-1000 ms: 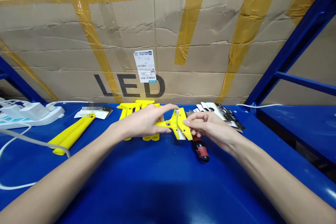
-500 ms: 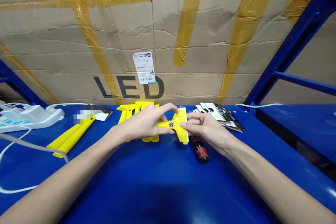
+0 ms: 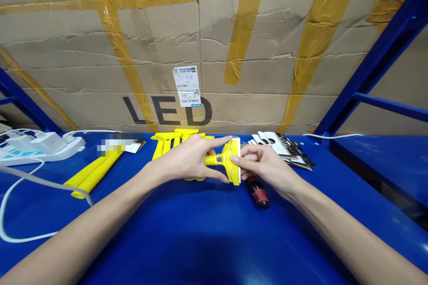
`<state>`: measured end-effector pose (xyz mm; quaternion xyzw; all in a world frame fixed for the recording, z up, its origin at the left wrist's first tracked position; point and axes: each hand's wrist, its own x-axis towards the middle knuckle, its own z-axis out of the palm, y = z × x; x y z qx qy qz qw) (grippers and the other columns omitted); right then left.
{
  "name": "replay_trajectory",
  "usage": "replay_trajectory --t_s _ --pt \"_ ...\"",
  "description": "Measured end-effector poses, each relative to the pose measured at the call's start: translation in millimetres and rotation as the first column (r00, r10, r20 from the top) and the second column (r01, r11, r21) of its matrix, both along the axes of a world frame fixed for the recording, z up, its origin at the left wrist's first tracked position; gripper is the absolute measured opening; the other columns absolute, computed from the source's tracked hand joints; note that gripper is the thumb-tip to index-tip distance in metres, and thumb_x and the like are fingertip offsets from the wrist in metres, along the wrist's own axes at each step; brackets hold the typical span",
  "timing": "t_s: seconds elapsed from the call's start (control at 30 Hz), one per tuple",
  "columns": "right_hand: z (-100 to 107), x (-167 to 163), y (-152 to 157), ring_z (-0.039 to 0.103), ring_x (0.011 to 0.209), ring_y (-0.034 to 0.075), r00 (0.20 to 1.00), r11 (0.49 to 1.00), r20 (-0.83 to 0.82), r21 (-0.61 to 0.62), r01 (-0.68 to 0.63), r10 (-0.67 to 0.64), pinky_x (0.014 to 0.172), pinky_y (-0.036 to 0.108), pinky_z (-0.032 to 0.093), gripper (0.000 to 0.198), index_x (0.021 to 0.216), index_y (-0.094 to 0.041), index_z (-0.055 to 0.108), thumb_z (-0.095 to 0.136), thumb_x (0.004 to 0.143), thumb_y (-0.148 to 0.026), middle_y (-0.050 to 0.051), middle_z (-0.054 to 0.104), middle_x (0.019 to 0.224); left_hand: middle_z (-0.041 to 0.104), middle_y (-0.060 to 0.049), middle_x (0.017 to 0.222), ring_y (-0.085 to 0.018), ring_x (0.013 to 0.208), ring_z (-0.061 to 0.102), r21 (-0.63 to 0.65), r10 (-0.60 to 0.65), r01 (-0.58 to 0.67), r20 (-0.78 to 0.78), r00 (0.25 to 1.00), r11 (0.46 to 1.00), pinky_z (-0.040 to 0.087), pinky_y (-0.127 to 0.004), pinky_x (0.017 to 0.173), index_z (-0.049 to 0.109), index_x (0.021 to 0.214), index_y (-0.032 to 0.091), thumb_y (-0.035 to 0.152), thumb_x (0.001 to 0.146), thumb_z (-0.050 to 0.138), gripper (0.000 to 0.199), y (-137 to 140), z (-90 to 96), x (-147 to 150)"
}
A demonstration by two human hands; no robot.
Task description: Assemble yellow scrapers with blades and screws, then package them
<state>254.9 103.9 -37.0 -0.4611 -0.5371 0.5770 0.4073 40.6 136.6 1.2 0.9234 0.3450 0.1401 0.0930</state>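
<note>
A yellow scraper (image 3: pixel 230 162) with a wide head and a pale strip along its edge is held level above the blue table. My left hand (image 3: pixel 190 158) grips it from the left, thumb and forefinger spread along the two sides of the head and the handle running into the palm. My right hand (image 3: pixel 262 164) pinches the head's edge, its thumb on the upper face; the fingers behind are partly hidden. Just below my right hand lies a screwdriver (image 3: pixel 259 194) with a red and black handle. Several yellow scraper parts (image 3: pixel 167 144) lie behind my left hand, partly covered by it.
Yellow tube-like handles (image 3: pixel 96 173) and a card lie at the left, near a white power strip (image 3: pixel 63 149) and its cables. Black and white cards (image 3: pixel 284 147) are stacked at the right. A large taped cardboard box (image 3: pixel 220 53) stands behind, between blue metal posts (image 3: pixel 364 67).
My left forefinger has straightened along the top of the scraper's head, and the left thumb has slid towards its lower corner. The view has shifted slightly; both hands still hold the scraper.
</note>
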Motion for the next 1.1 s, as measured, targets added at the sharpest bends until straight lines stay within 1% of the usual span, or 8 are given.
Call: replay_trajectory --t_s 0.13,0.5,0.67,0.77,0.83,0.93,1.0,1.1 --pt "-0.7 0.9 0.5 0.066 0.054 0.012 1.000 1.000 0.003 0.019 -0.003 0.003 0.054 0.022 0.053 0.044 0.078 -0.016 0.061 0.091 0.061 -0.043 0.005 0.074 0.066 0.063 0.003 0.064 -0.015 0.057 0.053 -0.002 0.056 -0.056 0.041 0.998 0.998 0.034 -0.025 0.059 0.048 0.149 0.025 0.071 0.075 0.070 0.090 -3.3 -0.8 2.3" --pt "-4.4 1.3 0.9 0.064 0.054 0.012 0.999 0.997 0.040 0.070 -0.026 0.023 0.055 0.024 0.054 0.043 0.073 -0.017 0.058 0.087 0.068 -0.049 0.004 0.072 0.066 0.069 0.003 0.066 -0.013 0.056 0.057 -0.079 0.006 0.005 0.133 0.991 0.997 0.040 -0.024 0.062 0.052 0.146 0.024 0.045 0.088 0.069 0.064 -1.7 -1.4 2.9" --pt "-2.8 1.9 1.7 0.067 0.067 0.015 0.998 0.991 0.045 0.129 -0.044 0.039 0.059 0.024 0.055 0.039 0.090 -0.016 0.069 0.086 0.070 -0.045 0.006 0.075 0.084 0.069 0.003 0.066 -0.013 0.057 0.059 -0.075 -0.011 0.022 0.136 0.991 0.997 0.042 -0.024 0.062 0.053 0.145 0.025 0.038 0.089 0.066 0.059 -4.0 -0.4 3.1" --pt "-4.1 2.2 2.4 0.065 0.065 0.014 0.999 0.989 0.043 0.144 -0.037 0.031 0.059 0.025 0.055 0.038 0.088 -0.016 0.071 0.086 0.069 -0.045 0.006 0.074 0.080 0.071 0.002 0.070 -0.013 0.059 0.060 -0.091 0.015 -0.001 0.144 0.990 0.996 0.042 -0.024 0.062 0.051 0.146 0.022 0.037 0.088 0.068 0.062 -3.8 -1.2 3.9" --pt "-4.5 1.9 2.3 0.063 0.062 0.013 0.999 0.988 0.042 0.150 -0.026 0.020 0.058 0.025 0.054 0.038 0.085 -0.015 0.070 0.086 0.068 -0.046 0.005 0.072 0.079 0.073 -0.001 0.073 -0.013 0.059 0.059 -0.091 0.037 -0.025 0.136 0.990 0.996 0.041 -0.024 0.061 0.061 0.136 0.017 0.039 0.087 0.068 0.055 -3.1 -1.2 4.5" --pt "-2.9 0.7 1.3 0.061 0.060 0.012 0.999 0.988 0.042 0.155 -0.015 0.009 0.056 0.024 0.053 0.039 0.082 -0.015 0.069 0.087 0.067 -0.045 0.004 0.070 0.076 0.066 -0.002 0.063 -0.010 0.052 0.047 -0.085 0.020 -0.013 0.089 0.996 0.996 0.033 -0.024 0.054 0.078 0.102 0.013 0.045 0.090 0.062 0.038 -2.3 -0.7 4.4" --pt "-0.9 -0.2 0.3 0.061 0.057 0.012 0.999 0.989 0.041 0.149 -0.020 0.014 0.055 0.024 0.053 0.039 0.079 -0.015 0.067 0.088 0.065 -0.045 0.002 0.068 0.072 0.055 0.001 0.055 -0.009 0.050 0.035 -0.107 -0.015 0.022 0.069 0.997 0.994 0.027 -0.025 0.051 0.080 0.090 0.014 0.046 0.093 0.056 0.040 -2.2 -0.5 3.7" --pt "0.7 -0.5 -0.5 0.060 0.054 0.011 0.999 0.990 0.039 0.137 -0.029 0.023 0.053 0.023 0.051 0.041 0.072 -0.016 0.061 0.089 0.063 -0.044 0.001 0.067 0.068 0.043 0.004 0.054 -0.009 0.053 0.027 -0.143 -0.057 0.069 0.085 0.995 0.987 0.023 -0.026 0.052 0.077 0.082 0.013 0.046 0.096 0.053 0.043 -2.6 -0.1 2.6"
